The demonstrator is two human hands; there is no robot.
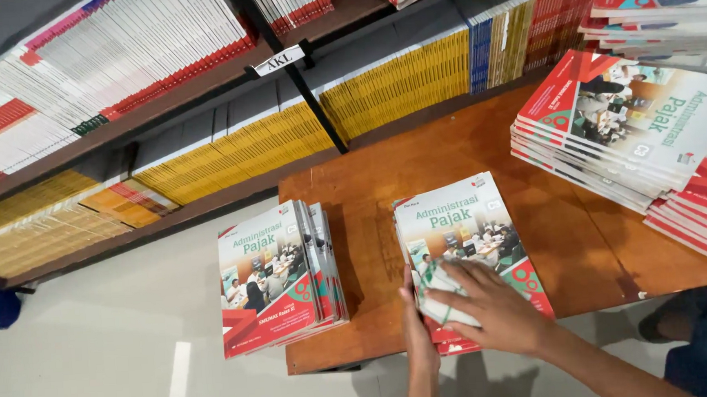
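Small white rectangular label [279,61] on the dark shelf edge [199,81], upper middle

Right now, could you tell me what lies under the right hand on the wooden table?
The right hand rests flat on a small stack of green-and-red covered textbooks on the brown wooden table. The left hand steadies the stack's near-left edge. The lower cover is hidden beneath the hand.

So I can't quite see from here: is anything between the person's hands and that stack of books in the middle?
Nothing visible: the right hand lies flat on the stack, and the left hand presses its near-left edge.
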